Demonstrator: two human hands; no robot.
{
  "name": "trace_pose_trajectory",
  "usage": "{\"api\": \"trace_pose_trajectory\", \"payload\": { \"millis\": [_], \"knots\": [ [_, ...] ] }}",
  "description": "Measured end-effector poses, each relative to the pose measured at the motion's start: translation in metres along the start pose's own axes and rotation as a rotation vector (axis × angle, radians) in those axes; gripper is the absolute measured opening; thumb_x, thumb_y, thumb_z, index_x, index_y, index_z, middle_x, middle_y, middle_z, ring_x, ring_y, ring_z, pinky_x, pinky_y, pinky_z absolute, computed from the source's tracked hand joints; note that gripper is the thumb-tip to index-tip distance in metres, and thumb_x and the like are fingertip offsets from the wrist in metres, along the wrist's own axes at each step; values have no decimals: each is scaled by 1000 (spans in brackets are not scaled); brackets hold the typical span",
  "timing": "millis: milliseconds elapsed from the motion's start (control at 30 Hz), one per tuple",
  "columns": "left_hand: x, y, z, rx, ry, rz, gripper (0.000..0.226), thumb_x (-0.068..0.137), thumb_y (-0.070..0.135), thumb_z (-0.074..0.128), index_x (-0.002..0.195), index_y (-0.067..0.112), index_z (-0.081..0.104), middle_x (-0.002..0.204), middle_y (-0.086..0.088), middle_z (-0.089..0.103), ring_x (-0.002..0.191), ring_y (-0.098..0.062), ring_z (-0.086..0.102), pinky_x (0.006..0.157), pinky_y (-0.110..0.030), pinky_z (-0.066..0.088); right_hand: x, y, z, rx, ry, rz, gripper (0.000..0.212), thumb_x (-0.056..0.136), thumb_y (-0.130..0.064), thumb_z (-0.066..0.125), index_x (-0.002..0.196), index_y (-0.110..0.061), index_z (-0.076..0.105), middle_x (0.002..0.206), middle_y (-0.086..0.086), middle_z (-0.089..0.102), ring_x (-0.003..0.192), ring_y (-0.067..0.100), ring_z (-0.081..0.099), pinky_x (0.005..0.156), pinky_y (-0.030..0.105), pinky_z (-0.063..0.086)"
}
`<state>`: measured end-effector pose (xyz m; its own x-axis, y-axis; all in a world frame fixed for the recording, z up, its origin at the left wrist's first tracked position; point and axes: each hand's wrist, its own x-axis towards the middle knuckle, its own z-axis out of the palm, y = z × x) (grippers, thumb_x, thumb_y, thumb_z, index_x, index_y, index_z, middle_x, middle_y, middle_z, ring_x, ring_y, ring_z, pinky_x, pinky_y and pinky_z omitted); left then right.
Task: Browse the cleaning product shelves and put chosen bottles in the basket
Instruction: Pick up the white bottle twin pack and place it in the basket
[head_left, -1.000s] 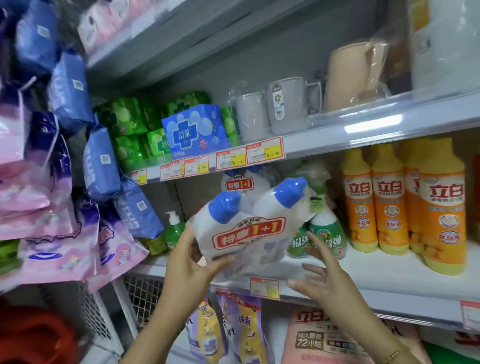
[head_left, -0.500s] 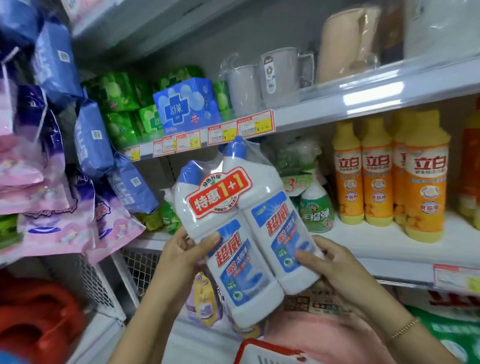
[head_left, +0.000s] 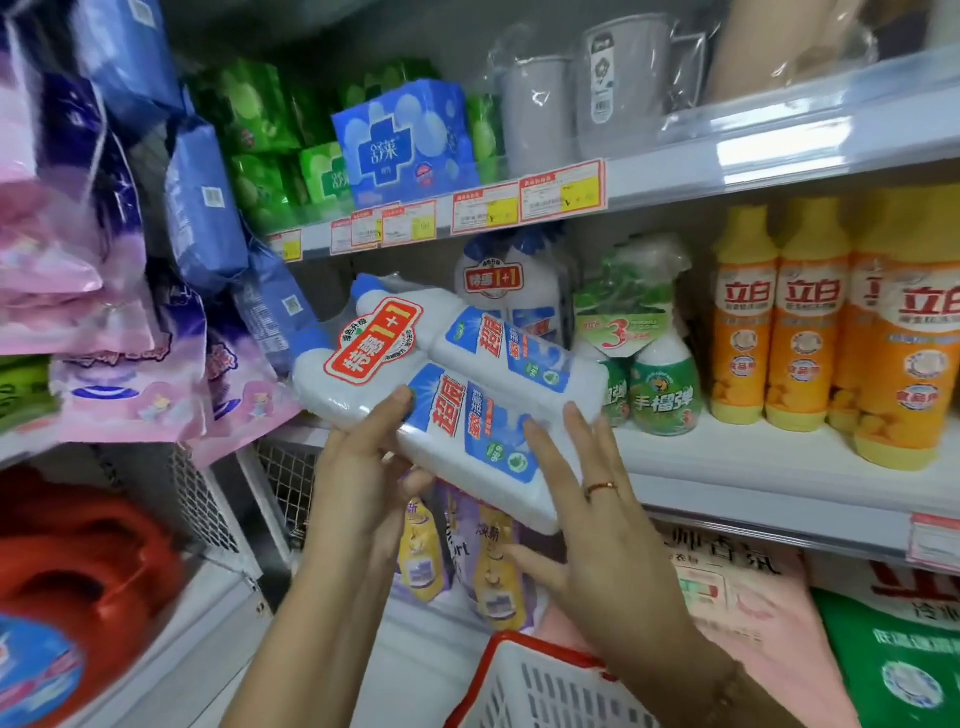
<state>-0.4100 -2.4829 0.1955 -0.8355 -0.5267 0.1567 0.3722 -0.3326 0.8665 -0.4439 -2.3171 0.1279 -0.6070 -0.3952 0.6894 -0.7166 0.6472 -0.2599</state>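
**White twin pack (head_left: 457, 374) held tilted**

My left hand (head_left: 358, 478) grips it from below, thumb on the label. My right hand (head_left: 597, 519) presses straight fingers against its base. Caps point to 10 o'clock; basket (head_left: 498, 644) at 6.

The twin-pack (head_left: 467, 395) in the grip is white with blue caps, blue-and-white labels bearing red characters, and a red-and-white sticker (head_left: 374, 340). Below the grip, the basket (head_left: 535, 649) has a red rim and white lattice walls. Right of the grip stand green-labelled spray bottles (head_left: 662, 400), then orange bottles (head_left: 810, 322) with yellow tops. Above it sits a blue pack (head_left: 405, 140) with a white cross among green packs (head_left: 254, 109); to its left, pink and purple bags (head_left: 130, 395).
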Motion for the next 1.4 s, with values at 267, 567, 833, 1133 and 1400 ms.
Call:
{"api": "trace_pose_trajectory", "payload": {
  "millis": [267, 567, 833, 1133, 1400],
  "knots": [
    [-14, 20, 15, 290, -222, 189, 51, 70, 36, 78, 118, 29, 61, 115, 3, 69, 105, -17, 67, 90, -36, 56, 9, 9, -9, 650, 287, 189, 59, 62, -36, 75, 117, -40, 55, 108, -20, 67, 97, -5, 58, 76, 7, 44],
    [24, 6, -28, 584, -17, 180, 51, 73, 40, 77, 118, 23, 58, 108, 8, 69, 98, -11, 64, 80, -28, 46, 7, 25, 13, 1773, -89, 751, 102, 29, -43, 95, 120, -14, 58, 113, 12, 69, 98, 29, 69, 63, 37, 58],
    [11, -5, -22, 139, -537, -321, 81, 49, 39, 92, 120, 13, 64, 111, -15, 70, 92, -25, 71, 75, -38, 60, 12, 31, 10, 2203, -66, 916, 109, 20, -19, 97, 121, -7, 58, 113, 15, 69, 94, 28, 70, 60, 38, 59],
    [5, 7, -14, -1, -275, -267, 44, 78, 37, 61, 108, 7, 72, 112, -10, 71, 91, -20, 71, 70, -34, 60, 23, 18, -25, 1965, -283, 999, 49, 75, -29, 67, 116, -3, 60, 107, 20, 70, 82, 32, 71, 66, 40, 60],
    [3, 8, -40, 206, -182, -313, 42, 84, 49, 54, 80, 15, 78, 83, -5, 74, 66, -16, 72, 51, -28, 59, 14, 13, -19, 1939, -462, 1099, 53, 74, -25, 68, 120, 0, 61, 116, 25, 65, 92, 37, 68, 60, 39, 60]
  ]
}}
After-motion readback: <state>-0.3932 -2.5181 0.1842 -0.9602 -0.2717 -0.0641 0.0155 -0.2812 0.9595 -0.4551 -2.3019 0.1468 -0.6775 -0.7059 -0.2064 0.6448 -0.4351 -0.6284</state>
